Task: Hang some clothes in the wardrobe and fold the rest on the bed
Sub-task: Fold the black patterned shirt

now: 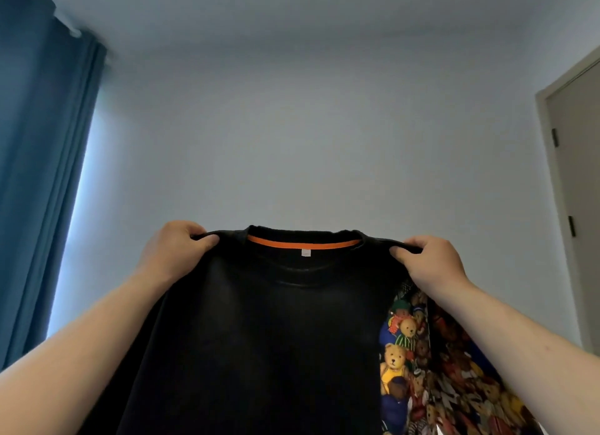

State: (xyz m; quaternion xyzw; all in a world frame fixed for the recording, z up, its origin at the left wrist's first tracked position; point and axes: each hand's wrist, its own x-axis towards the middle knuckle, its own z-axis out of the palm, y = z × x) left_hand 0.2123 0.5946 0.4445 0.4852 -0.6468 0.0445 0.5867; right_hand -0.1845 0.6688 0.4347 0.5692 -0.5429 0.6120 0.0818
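Garment: a black T-shirt (259,330) is held up in the air in front of the wall, spread flat toward the camera.
Orientation: the neckline is uppermost and the body hangs straight down, so the long axis runs vertically; the shoulder line is stretched almost level from left to right. The hem is cut off by the lower edge of the view.
Collar: an orange band (303,242) is seen inside the neck opening, with a small pale label (306,252) just beneath it.
Left hand (173,251): the fingers are curled over the top of one shoulder, with the fabric pinched against the thumb.
Right hand (431,264): the other shoulder is gripped in the same way, fingers folded over the seam.
Patterned cloth (418,366): a fabric printed with teddy bears is visible at the lower right, beside the shirt's edge and under the right forearm; whether it belongs to the shirt cannot be told.
Containers: no wardrobe or bed is shown.
Room: a plain pale wall (308,142) and ceiling are seen behind. A blue curtain (42,175) hangs at the left, with daylight along its inner edge. A door (578,191) with dark hinges stands at the right.
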